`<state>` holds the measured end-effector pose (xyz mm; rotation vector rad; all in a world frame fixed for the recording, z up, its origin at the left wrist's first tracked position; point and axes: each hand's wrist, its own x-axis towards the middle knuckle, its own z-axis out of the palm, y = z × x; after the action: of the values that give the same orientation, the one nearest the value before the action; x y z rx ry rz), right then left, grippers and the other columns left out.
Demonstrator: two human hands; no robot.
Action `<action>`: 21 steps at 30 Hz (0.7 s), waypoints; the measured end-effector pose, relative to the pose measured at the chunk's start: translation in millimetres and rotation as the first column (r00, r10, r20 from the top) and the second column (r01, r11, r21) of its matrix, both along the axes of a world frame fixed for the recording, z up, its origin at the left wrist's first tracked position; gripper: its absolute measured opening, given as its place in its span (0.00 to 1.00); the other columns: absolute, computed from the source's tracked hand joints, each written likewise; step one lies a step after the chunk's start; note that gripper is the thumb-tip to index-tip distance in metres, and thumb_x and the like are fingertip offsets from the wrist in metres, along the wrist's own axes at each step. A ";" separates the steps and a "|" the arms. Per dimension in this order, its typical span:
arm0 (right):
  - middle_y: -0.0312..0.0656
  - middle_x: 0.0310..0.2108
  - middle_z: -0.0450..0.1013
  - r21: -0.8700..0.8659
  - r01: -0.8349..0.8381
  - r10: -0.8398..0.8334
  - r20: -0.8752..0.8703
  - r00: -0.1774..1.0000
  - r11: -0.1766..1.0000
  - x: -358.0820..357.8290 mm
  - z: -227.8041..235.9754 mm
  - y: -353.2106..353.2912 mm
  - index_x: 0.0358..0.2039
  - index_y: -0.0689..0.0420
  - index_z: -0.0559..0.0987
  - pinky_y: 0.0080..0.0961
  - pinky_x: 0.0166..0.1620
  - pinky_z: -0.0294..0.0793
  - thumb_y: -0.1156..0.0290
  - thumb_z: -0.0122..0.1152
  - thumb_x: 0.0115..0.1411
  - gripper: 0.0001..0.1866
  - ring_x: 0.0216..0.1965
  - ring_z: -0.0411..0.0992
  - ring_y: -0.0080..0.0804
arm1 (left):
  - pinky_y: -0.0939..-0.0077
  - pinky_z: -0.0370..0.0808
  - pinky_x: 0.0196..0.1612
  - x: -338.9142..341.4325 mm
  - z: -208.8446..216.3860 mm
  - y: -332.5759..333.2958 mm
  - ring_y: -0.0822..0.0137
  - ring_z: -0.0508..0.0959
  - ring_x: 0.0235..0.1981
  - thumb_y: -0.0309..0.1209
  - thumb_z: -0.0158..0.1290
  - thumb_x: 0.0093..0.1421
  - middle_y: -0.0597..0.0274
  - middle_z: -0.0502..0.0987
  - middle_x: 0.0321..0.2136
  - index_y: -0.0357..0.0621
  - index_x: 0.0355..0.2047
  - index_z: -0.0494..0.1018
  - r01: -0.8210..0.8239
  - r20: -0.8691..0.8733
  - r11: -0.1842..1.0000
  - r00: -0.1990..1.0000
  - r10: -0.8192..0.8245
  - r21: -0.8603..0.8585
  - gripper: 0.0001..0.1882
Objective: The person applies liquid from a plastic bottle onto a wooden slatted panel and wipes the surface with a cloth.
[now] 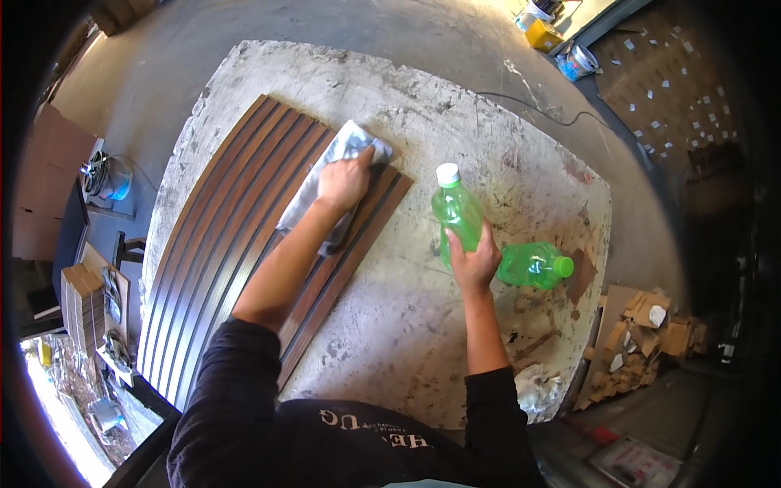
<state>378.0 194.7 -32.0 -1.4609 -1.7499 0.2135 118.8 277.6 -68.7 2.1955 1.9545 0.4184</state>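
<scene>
Left hand [343, 182] on cloth [299, 210] laid over slatted panel [232, 203] | right hand [476, 267] around white-capped bottle [460, 210] | green-capped bottle [530, 265] on its side just beside right hand | table [382, 350], pale and stained, beneath panel

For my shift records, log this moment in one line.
left hand: on cloth, over panel | right hand: holding white-capped bottle | green-capped bottle: lying on table

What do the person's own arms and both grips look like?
Black sleeves end partway down both arms, leaving the forearms uncovered. The left grip and right grip wear no gloves; both wrists are bare. The dark top bears white lettering.
</scene>
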 end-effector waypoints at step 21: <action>0.49 0.35 0.76 0.033 0.055 -0.056 0.037 0.998 0.998 16.3 -4.1 -3.8 0.48 0.59 0.72 0.31 0.35 0.76 0.66 0.69 0.44 0.29 0.33 0.77 0.43 | 0.64 0.73 0.22 -64.0 -1.2 -126.6 0.59 0.77 0.18 0.22 0.50 0.49 0.55 0.75 0.17 0.49 0.53 0.69 0.041 0.052 0.992 0.997 -0.048 0.122 0.27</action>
<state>394.2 191.0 -36.2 -1.4975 -1.7325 0.1287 54.8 151.0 -69.9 2.2691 1.8946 0.5986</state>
